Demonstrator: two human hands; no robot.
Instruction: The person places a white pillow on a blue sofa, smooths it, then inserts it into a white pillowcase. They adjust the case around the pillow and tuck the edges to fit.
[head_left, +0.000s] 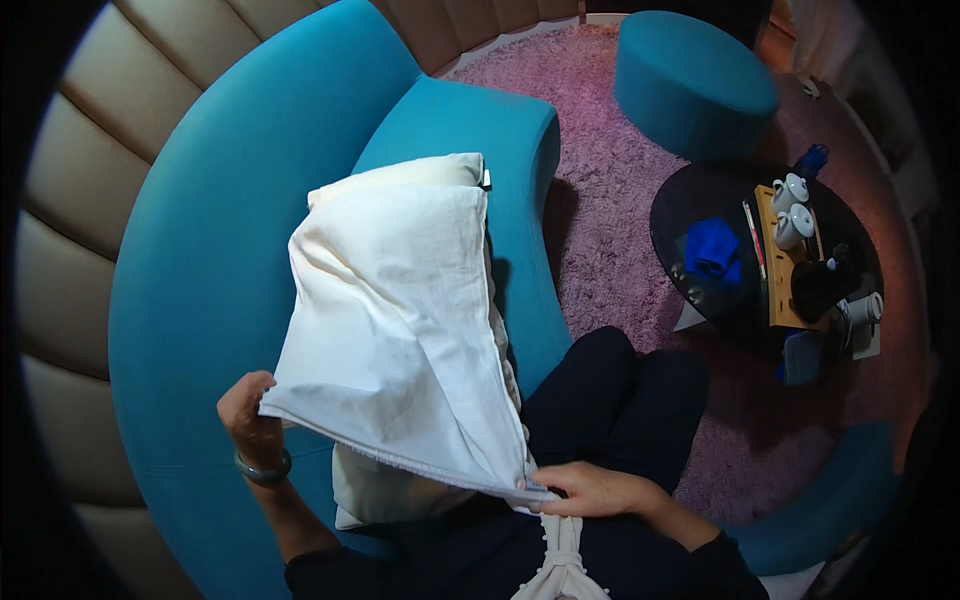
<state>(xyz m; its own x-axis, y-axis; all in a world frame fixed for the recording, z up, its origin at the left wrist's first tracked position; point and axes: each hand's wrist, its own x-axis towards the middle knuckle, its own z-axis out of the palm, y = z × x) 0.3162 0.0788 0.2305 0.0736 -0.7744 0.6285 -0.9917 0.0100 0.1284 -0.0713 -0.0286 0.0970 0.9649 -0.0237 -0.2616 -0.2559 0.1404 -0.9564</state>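
A white cloth cover (390, 322), apparently a pillowcase, is spread over a cream pillow (397, 491) on the teal sofa seat. Parts of the pillow show beyond its far and near ends. At the cover's near-left corner, my left hand (251, 412) pinches the hem and lifts it off the sofa. My right hand (592, 487) grips the near-right corner above my lap. Between the hands the hem runs slanting and fairly taut. A dark bangle (262, 469) circles my left wrist. Creases cross the cover's middle.
The curved teal sofa (225, 187) backs onto a padded beige wall (67, 285). To the right, a dark oval table (675, 202) holds a wooden tray (781, 292), white lidded cups (793, 225) and a blue cloth (712, 249). A teal ottoman (694, 82) stands on the pink shaggy rug (600, 247).
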